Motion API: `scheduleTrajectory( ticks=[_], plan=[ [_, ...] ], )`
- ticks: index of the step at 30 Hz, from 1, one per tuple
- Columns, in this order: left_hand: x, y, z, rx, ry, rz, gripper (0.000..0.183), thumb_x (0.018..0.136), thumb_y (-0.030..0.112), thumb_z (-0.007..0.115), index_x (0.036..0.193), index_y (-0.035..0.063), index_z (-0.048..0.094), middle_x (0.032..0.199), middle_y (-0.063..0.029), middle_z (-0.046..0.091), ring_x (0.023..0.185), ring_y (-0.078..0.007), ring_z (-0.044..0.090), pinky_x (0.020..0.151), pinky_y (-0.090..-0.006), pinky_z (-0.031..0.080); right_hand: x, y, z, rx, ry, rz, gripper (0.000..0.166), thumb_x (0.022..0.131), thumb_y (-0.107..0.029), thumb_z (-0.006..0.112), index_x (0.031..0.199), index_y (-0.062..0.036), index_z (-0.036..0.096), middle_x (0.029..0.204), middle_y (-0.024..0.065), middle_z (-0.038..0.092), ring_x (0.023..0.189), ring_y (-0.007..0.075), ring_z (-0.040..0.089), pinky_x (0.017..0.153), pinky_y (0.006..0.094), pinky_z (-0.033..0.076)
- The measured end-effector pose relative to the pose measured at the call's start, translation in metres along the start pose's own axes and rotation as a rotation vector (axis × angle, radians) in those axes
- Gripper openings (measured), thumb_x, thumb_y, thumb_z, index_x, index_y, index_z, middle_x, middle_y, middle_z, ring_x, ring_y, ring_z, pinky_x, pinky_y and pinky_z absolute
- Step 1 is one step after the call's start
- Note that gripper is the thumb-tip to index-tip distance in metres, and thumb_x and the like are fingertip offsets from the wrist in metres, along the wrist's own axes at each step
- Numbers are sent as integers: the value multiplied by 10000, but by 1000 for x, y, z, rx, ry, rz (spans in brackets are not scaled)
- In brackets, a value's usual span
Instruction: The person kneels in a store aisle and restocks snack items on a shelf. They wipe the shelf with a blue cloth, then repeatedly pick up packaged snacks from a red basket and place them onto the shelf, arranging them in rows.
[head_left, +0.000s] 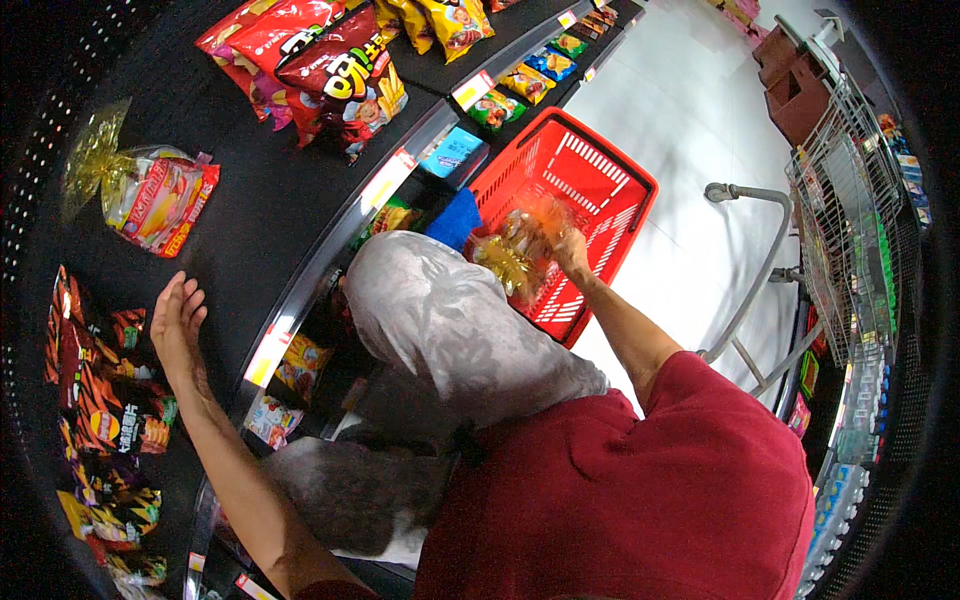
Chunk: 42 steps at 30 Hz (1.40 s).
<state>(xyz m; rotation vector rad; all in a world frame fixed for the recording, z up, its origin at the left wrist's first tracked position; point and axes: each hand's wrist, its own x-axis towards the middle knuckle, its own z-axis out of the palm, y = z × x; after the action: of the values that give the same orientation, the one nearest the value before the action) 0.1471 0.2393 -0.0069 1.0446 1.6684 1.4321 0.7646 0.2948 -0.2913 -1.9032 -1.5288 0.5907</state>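
My right hand (571, 251) reaches into a red plastic shopping basket (645, 196). It grips a blurred clear plastic bag (517, 244) with brown contents and a gold gathered end; what is inside cannot be made out. My left hand (178, 322) is over the black shelf (247, 217), its fingers loosely curled and holding nothing. Just beyond it lies a clear-and-red wrapped food package (161, 199) with a gold film bow. Dark tiger-striped chip bags (112, 405) are next to my left wrist.
Red and maroon snack bags (337, 75) stand farther along the shelf. Its front edge carries price tags (386, 180). A blue box (454, 154) and small snack packs (529, 82) sit on the lower shelf. A wire shopping cart (840, 210) is across the white floor (660, 97).
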Motion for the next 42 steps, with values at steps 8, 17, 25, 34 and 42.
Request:
scheduleTrajectory(
  ticks=[8, 17, 25, 34, 42],
  plan=[
    [-1, 0, -8, -33, 25, 25, 343, 948, 279, 586, 1212, 62, 610, 1026, -41, 669, 885, -106, 624, 771, -245, 488, 17, -40, -76, 494, 59, -104, 297, 906, -225, 616, 1159, -70, 639, 997, 38, 691, 871, 132, 626, 778, 304, 514],
    [-13, 7, -3, -21, 18, 29, 321, 947, 253, 582, 1203, 61, 613, 1026, -46, 678, 858, -105, 646, 730, -229, 513, 16, -207, -206, 371, -59, -261, 234, 917, -230, 635, 1042, -36, 679, 930, -6, 658, 838, 98, 572, 725, 260, 473],
    [-28, 23, 3, -19, -87, 75, 280, 954, 265, 562, 1114, 53, 650, 979, -72, 688, 813, -113, 643, 697, -231, 497, 1, -409, -211, 522, -61, -536, 271, 886, -324, 662, 921, -58, 702, 680, -49, 569, 582, 40, 432, 522, 219, 305],
    [-30, 25, -13, -25, 19, 70, 249, 975, 173, 503, 1148, 38, 622, 1045, -89, 681, 841, -133, 649, 699, -247, 505, 6, -549, -70, 431, -478, -1036, 302, 892, -352, 659, 969, -60, 674, 755, -35, 558, 672, 64, 467, 605, 245, 377],
    [-5, 2, -18, 10, 138, 51, 406, 934, 166, 578, 1315, 49, 505, 1196, -101, 608, 917, -164, 655, 674, -264, 531, 17, -615, 39, 538, -703, -1145, 308, 883, -254, 682, 1106, -43, 666, 979, 25, 683, 921, 105, 602, 826, 272, 494]
  ],
)
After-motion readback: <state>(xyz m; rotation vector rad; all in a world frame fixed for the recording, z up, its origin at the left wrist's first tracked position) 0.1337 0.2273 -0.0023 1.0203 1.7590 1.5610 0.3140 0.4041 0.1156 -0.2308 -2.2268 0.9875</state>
